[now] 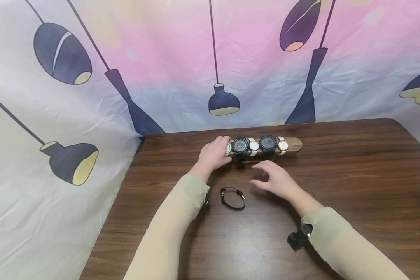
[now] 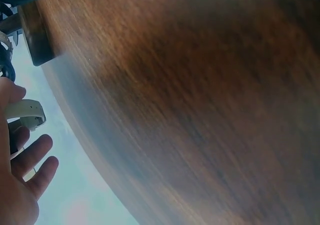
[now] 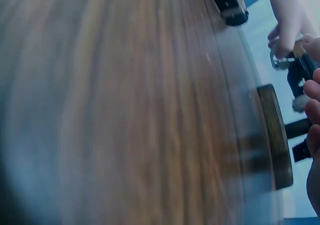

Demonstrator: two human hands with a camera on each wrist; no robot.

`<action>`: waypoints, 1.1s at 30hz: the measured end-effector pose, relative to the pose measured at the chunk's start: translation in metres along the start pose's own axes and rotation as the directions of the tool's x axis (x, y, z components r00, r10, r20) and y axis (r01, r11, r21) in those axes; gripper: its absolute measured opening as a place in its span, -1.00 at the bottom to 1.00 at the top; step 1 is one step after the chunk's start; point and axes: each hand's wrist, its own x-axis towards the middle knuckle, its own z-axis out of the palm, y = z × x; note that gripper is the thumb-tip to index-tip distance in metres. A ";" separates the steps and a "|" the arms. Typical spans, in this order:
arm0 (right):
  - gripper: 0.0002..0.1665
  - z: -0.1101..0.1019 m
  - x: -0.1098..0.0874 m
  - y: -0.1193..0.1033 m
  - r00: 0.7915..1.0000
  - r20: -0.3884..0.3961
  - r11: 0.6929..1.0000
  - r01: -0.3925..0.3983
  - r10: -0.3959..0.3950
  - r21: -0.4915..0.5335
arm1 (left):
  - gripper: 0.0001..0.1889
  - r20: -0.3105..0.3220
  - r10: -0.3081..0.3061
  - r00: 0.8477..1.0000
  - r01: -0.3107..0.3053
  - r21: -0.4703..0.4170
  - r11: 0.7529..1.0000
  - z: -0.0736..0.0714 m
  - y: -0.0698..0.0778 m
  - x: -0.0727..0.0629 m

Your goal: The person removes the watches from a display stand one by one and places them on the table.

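In the head view, my left hand point(image 1: 213, 153) holds a pale green watch point(image 1: 228, 148) at the left end of a wooden watch stand point(image 1: 294, 144). Its light strap point(image 2: 31, 106) shows between thumb and fingers in the left wrist view, other fingers spread. Two black chunky watches point(image 1: 240, 146) and two white-strapped watches point(image 1: 253, 146) sit along the same bar. My right hand point(image 1: 275, 182) hovers in front of the stand, thumb and fingers apart, holding nothing. A thin black-strapped watch point(image 1: 235, 208) lies looped on the table between my forearms.
The dark wood table point(image 1: 364, 186) runs back to a cloth backdrop point(image 1: 182, 70) printed with hanging lamps. The stand's wooden base point(image 3: 275, 135) shows in the right wrist view. A small black device point(image 1: 299, 237) is strapped at the right wrist.
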 end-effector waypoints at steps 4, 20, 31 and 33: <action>-0.47 -0.007 -0.001 0.008 1.000 -0.019 1.000 -0.005 0.005 -0.015 | -0.30 -0.001 0.005 1.000 -0.005 0.005 1.000 0.000 -0.001 0.000; -0.48 -0.046 -0.010 0.031 0.988 -0.132 0.991 -0.094 0.082 -0.093 | -0.28 0.023 0.015 1.000 -0.015 0.017 1.000 0.000 0.000 0.002; -0.39 -0.062 -0.003 0.040 0.979 -0.186 0.989 -0.100 0.079 -0.105 | -0.29 0.012 0.015 1.000 -0.015 0.025 1.000 0.003 -0.003 0.003; -0.38 -0.063 -0.002 0.043 0.979 -0.191 0.989 -0.100 0.078 -0.110 | -0.29 0.015 0.015 1.000 -0.015 0.022 1.000 0.003 -0.003 0.003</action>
